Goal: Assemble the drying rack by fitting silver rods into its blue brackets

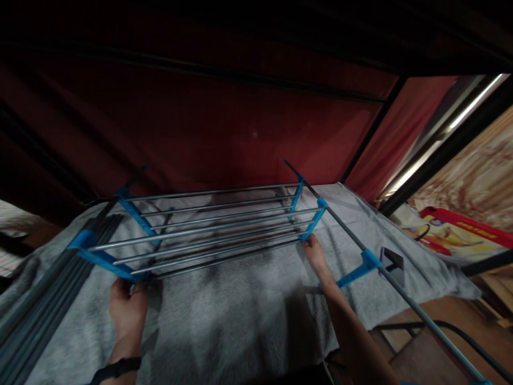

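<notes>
Surface: a grey fleece blanket (224, 315) covers a flat bed-like surface that fills the lower half of the view, directly under both hands.
Room: dim, with dark red fabric walls (208, 123) on black poles rising beyond the fingertips; a bright strip of light (449, 128) runs diagonally at the far right.
Rack: a metal shoe-rack shelf (216, 224), made of thin grey parallel rods held in blue plastic end brackets, lies tilted on the blanket between the two hands.
Left hand: the left hand (127, 307) sits at the near left corner of the shelf, fingers curled up under the blue left bracket (105, 258); it appears to grip that corner, though the fingertips are hidden in shadow. A black wrist strap (120, 368) circles this forearm.
Right hand: the right hand (315, 252) reaches to the near right corner, fingertips closed on the blue right bracket (313, 220) where the rods end.
Side pole: a long grey upright pole (404, 294) runs diagonally just right of the right hand, carrying a second blue connector (363, 266).
Loose rods: a bundle of dark rods (48, 305) lies on the blanket left of the left hand.
Beyond the right hand: a small dark phone-like object (393, 263) on the blanket, and further right a red and yellow printed bag (457, 232); what it holds cannot be told.
</notes>
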`<state>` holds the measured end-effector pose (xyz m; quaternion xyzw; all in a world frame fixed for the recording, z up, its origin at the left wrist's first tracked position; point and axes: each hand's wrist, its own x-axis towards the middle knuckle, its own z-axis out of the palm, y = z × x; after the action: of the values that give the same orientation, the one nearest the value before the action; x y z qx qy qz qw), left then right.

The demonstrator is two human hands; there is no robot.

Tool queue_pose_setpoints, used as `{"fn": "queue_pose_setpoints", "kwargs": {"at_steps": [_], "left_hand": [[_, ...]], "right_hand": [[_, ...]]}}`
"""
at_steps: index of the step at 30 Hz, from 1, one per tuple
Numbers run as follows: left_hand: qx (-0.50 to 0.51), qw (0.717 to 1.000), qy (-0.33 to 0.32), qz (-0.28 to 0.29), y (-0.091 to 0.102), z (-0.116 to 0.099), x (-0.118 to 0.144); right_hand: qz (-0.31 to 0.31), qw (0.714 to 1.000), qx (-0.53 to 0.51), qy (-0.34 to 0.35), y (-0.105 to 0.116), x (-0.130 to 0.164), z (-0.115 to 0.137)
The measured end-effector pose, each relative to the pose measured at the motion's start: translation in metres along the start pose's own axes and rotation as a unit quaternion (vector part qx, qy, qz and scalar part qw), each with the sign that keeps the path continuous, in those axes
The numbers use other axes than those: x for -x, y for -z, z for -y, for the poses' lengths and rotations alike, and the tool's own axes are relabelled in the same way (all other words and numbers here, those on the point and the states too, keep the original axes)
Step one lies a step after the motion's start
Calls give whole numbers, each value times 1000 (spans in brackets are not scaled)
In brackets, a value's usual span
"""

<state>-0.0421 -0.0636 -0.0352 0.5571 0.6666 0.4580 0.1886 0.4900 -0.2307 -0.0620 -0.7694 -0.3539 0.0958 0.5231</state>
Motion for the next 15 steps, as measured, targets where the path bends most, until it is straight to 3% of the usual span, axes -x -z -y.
{"fn": "queue_pose_setpoints", "kwargs": {"at_steps": [4,10,15], "left_hand": [[30,996,78,7,-3,-8,0],[29,998,46,-23,-7,-13,1],[17,998,49,-37,-8,-9,2]], "right_hand": [[-4,1000,-16,4,-7,-5,-7],[-44,998,-10,-33,-12,-11,-13],[-41,997,-55,-17,-11,-17,-17]]}}
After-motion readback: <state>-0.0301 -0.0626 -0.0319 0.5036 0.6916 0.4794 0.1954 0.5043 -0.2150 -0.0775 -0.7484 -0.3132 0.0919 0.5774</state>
